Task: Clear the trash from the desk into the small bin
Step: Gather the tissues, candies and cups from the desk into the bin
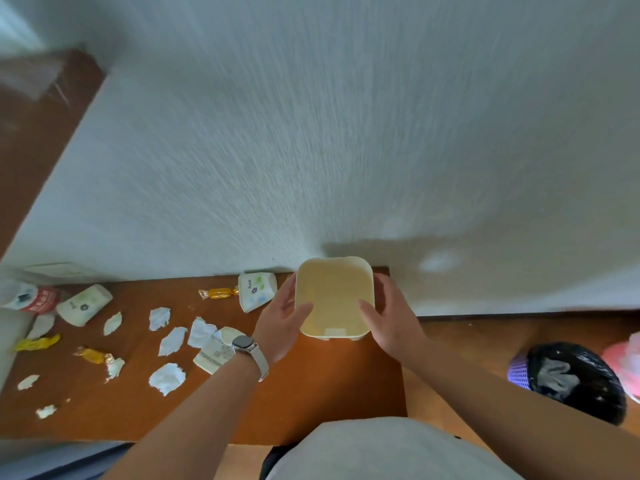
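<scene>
pale cream plastic, the small bin [334, 296] sits between the person's two hands, its open mouth turned up toward the camera. the left hand [280, 320] grips its left wall and the right hand [391, 317] grips its right wall, each thumb hooked over the rim. whether the bin's base touches the brown desk [311, 393] cannot be told.

everything loose on the desk lies to the left of the left hand, nothing to the right of the right hand. a patterned tissue pack [257, 291] is just beside the left hand, with a gold candy wrapper [218, 292] beyond it. crumpled white tissues [167, 378] are scattered further off, past the wrist with its watch [244, 342].

the scatter forms a long band running leftward away from the hands, so the left hand is the nearer one to reach it, probably while the right steadies the bin. a larger black-lined bin [571, 379] stands on the floor, well right of the right arm.
</scene>
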{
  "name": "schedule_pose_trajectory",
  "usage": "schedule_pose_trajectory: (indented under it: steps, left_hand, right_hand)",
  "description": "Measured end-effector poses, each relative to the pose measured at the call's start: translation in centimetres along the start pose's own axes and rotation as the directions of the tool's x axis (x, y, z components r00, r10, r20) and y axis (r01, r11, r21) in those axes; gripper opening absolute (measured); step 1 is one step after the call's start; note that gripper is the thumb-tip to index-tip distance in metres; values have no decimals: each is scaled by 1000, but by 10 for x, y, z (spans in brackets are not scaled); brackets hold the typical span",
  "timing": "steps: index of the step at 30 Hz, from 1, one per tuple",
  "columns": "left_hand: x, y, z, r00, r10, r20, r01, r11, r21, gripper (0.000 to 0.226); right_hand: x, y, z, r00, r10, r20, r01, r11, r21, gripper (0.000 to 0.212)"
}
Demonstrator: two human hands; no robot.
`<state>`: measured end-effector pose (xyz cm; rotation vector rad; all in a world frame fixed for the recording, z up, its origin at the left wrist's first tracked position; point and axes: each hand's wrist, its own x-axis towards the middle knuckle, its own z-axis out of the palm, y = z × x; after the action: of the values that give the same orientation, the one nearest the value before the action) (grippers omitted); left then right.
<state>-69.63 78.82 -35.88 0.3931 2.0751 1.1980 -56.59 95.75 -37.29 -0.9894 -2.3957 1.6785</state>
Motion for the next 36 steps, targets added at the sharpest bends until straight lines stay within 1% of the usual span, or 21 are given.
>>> schedule_pose_trajectory:
  steps: [3,6,8,10,12,14,16,18,20,24,28,31,34,36]
  left_hand:
    - [-2,1,-2,1000,-3,16,4,1000,-11,66]
    - [-5,3,-5,1000,5,-30,-6,999,-37,73]
    - [-11,7,-8,996,22,-85,-23,1000,-8,71]
    - [-20,9,-13,988,53,-147,-43,997,72,64]
    - [-31,5,-19,976,83,-203,-53,988,148,57]
    - [-43,-1,-25,966,87,-244,-28,972,232,53]
    - [-55,-6,-32,958,98,-270,5,935,355,51]
    - [-65,-10,-40,957,135,-258,4,881,473,51]
    - [-75,-14,-49,960,155,-233,3,826,563,52]
    - [-88,-32,-72,962,172,-212,24,720,693,58]
    - [-100,-54,-102,965,175,-195,44,624,780,59]
    - [-110,-71,-128,972,161,-172,57,548,834,60]
    - [-119,-95,-156,976,153,-158,60,506,861,58]
    - [-122,-114,-173,981,126,-150,68,497,865,57]
  right_hand:
    - [-3,0,-4,999,-34,-9,33,999,-29,54]
    - [-4,-4,-10,996,-80,-43,79,996,-44,51]
    - [-6,-10,-15,990,-132,-53,127,988,-90,48]
    - [-7,-17,-19,976,-212,-48,201,966,-164,45]
    - [-8,-24,-21,948,-319,-13,306,918,-251,44]
    - [-9,-33,-19,909,-413,55,405,848,-341,45]
    - [-10,-44,-15,859,-497,123,497,754,-429,50]
    - [-10,-53,-8,804,-561,195,574,649,-498,52]
    - [-11,-63,0,768,-581,271,623,578,-527,50]
    - [-18,-82,24,698,-619,361,697,470,-541,44]
    - [-27,-97,59,661,-600,451,732,381,-565,46]
    - [-34,-107,91,660,-545,518,735,322,-597,50]
    - [-43,-115,125,684,-493,538,718,323,-617,53]
    - [-47,-115,149,702,-454,549,703,319,-636,53]
